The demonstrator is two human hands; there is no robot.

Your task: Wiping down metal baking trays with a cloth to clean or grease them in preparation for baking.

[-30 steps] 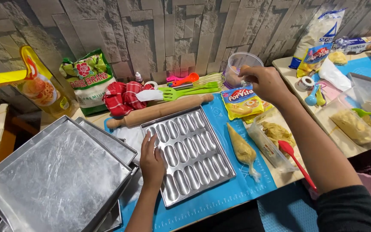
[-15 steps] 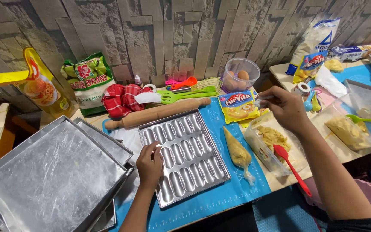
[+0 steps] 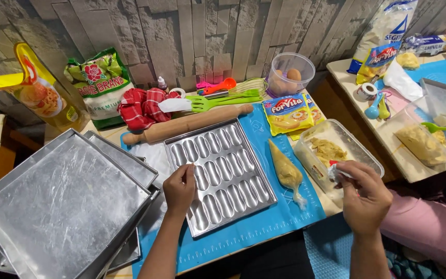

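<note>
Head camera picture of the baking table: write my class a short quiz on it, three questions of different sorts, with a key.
1. True or false: the left hand rests on the left edge of the metal mould tray.
2. Which lies straight beyond the tray's far edge? A) wooden rolling pin B) filled piping bag C) stack of flat baking sheets
3. Fill in: the right hand holds something small at the near edge of the clear plastic ____.

Key: 1 true; 2 A; 3 container.
</note>
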